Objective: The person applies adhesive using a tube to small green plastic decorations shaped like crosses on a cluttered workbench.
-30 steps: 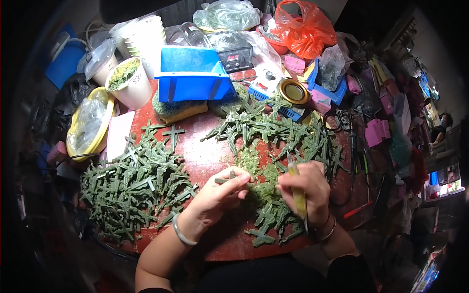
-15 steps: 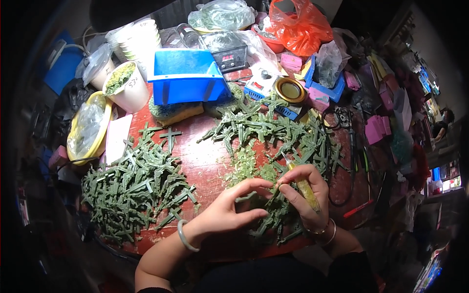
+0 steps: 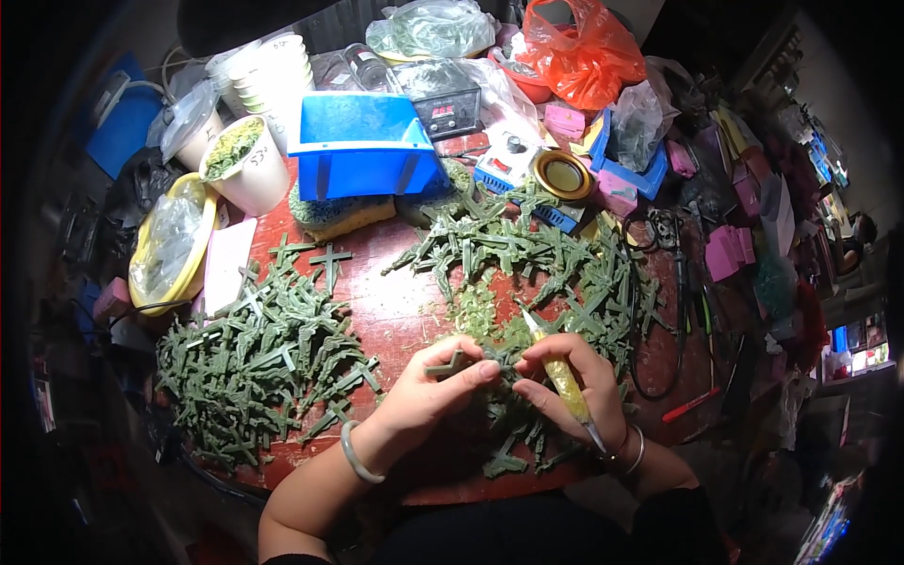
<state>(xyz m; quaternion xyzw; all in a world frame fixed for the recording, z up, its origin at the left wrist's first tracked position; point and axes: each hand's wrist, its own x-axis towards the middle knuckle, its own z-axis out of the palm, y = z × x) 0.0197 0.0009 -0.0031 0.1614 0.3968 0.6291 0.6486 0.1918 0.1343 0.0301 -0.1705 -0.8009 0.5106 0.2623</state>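
My left hand [image 3: 422, 395] is closed on a small green wax cross [image 3: 450, 365], partly hidden by the fingers. In my right hand [image 3: 593, 391] rests a carving tool [image 3: 563, 379] with a yellow wrapped handle; its thin pale tip points away from me, its other end back toward my wrist. The right fingertips are close to the left hand's piece; I cannot tell whether they touch it. A large pile of similar green crosses [image 3: 264, 367] lies to the left. More crosses [image 3: 499, 240] spread in an arc beyond and right of my hands, around pale green shavings [image 3: 478, 311].
At the back stand a blue bin [image 3: 363, 155] on sponges [image 3: 344, 215], a white cup of shavings [image 3: 256, 179], a device with a red display [image 3: 443, 99] and a round brass-coloured dish [image 3: 562, 176]. A yellow basket [image 3: 141, 282] sits left; black cables [image 3: 633, 348] and a red pen [image 3: 690, 405] lie right.
Both hands have come slightly nearer me, with the left fingers now bent further round the cross. The right hand has turned, so the tool's tip has shifted left and its rear end shows.
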